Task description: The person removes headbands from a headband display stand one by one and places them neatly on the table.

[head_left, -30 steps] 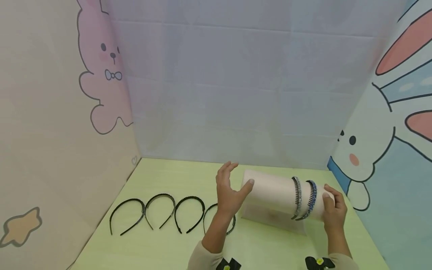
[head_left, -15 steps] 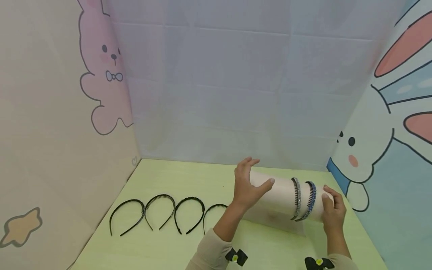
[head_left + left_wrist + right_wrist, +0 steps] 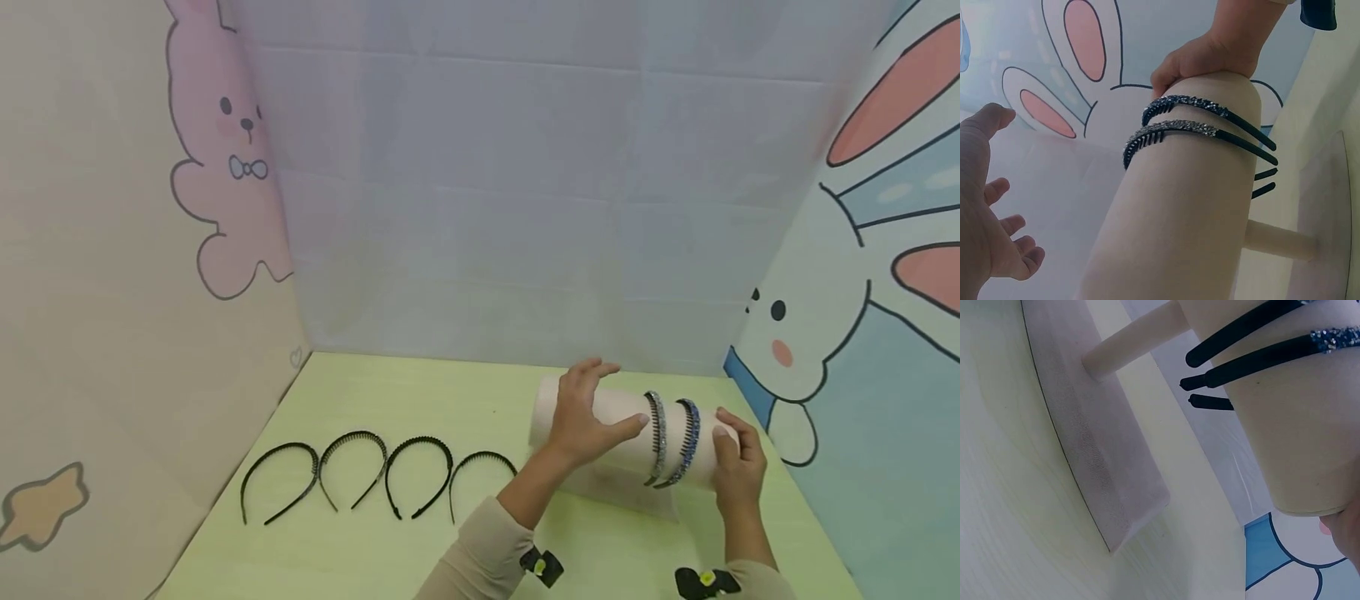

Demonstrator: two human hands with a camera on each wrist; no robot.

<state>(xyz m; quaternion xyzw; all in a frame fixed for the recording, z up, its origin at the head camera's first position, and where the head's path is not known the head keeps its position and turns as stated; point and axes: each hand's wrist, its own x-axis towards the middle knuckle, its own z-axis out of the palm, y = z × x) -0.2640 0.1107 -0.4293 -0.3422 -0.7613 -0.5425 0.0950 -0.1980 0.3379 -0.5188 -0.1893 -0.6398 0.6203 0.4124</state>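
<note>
A beige roller-shaped headband stand [image 3: 543, 408] lies sideways on a post [image 3: 1282, 240] above a flat base [image 3: 1104, 456]. Two toothed headbands sit around it, a silver glittery headband [image 3: 658, 437] and a blue glittery headband [image 3: 688, 442] nearer its right end. My right hand [image 3: 738, 462] grips that end, thumb in front. My left hand [image 3: 588, 421] hovers before the roller with fingers spread, its thumb close to the silver headband in the head view. The left wrist view shows this hand [image 3: 985, 200] apart from the roller, holding nothing.
Several dark headbands [image 3: 288, 444] lie in a row on the pale green table [image 3: 405, 396], left of the stand; my left arm partly covers the last. Cloth walls with cartoon animals [image 3: 802, 350] enclose the back and both sides.
My left hand has moved rightward along the roller, from its left end toward the silver headband, fingers still spread. The right hand keeps its hold; the headbands have not moved.
</note>
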